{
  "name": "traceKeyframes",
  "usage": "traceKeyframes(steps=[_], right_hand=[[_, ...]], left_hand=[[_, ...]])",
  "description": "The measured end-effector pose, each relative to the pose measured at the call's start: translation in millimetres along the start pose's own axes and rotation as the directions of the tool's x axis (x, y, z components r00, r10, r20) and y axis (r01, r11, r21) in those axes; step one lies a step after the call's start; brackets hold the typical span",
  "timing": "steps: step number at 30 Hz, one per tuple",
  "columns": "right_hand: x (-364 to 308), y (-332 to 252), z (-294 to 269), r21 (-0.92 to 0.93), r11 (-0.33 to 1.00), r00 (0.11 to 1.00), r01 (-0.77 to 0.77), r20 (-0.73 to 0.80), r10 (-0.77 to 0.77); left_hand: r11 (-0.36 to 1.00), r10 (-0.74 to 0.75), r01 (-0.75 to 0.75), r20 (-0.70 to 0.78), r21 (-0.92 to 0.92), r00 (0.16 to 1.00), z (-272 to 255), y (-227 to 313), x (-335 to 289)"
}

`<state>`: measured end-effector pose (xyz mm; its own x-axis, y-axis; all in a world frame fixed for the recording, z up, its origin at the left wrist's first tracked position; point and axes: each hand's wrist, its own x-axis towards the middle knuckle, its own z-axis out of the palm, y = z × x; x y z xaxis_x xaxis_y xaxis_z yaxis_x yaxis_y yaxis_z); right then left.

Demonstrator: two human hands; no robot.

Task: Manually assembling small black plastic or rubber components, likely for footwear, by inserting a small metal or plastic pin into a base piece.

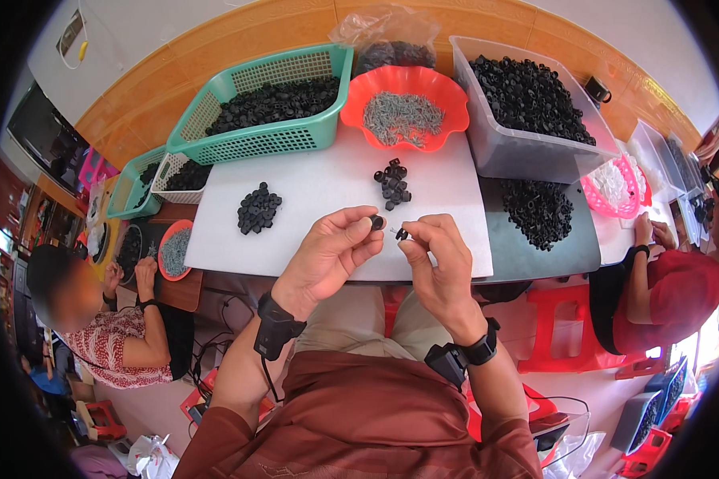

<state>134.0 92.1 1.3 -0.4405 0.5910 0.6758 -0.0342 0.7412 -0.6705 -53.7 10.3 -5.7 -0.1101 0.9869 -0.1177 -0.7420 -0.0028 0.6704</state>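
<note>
My left hand [331, 249] pinches a small black ring-shaped part [376, 222] between thumb and forefinger, just above the near edge of the white board [319, 191]. My right hand [437, 254] holds a tiny black piece with a thin metal pin [400, 234] close to that part, the two nearly touching. Beyond my hands lie two small piles of black parts on the board, one at the left [258, 208] and one in the middle [392, 183]. An orange scalloped bowl [405, 82] of grey metal pins stands behind them.
A teal basket [256, 140] and a clear tub [507, 152] hold many black parts. A loose black heap [538, 209] lies on the grey table at right. One person sits at my left [108, 335], another in red at my right [663, 295]. A pink basket [619, 188] is at right.
</note>
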Motion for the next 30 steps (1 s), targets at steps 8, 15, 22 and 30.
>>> traceKeyframes(steps=[8,15,22,30], right_hand=[[2.8,2.9,5.3,-0.029,0.999,1.0,0.02,0.003,-0.02],[3.7,5.7,9.0,-0.043,0.999,1.0,0.018,0.018,-0.017],[5.6,2.8,10.3,-0.052,0.999,0.999,0.012,0.036,-0.01],[5.2,2.6,11.6,-0.061,0.998,0.999,0.014,0.051,-0.011]], left_hand=[[0.999,-0.008,0.009,0.015,-0.034,1.0,1.9,-1.9,-0.5],[0.998,-0.022,0.023,0.021,-0.051,1.0,2.4,-2.5,-0.5],[0.999,-0.023,0.024,0.016,-0.048,1.0,3.0,-3.2,-1.5],[1.0,-0.013,0.013,0.016,0.003,1.0,4.6,-5.2,-2.7]])
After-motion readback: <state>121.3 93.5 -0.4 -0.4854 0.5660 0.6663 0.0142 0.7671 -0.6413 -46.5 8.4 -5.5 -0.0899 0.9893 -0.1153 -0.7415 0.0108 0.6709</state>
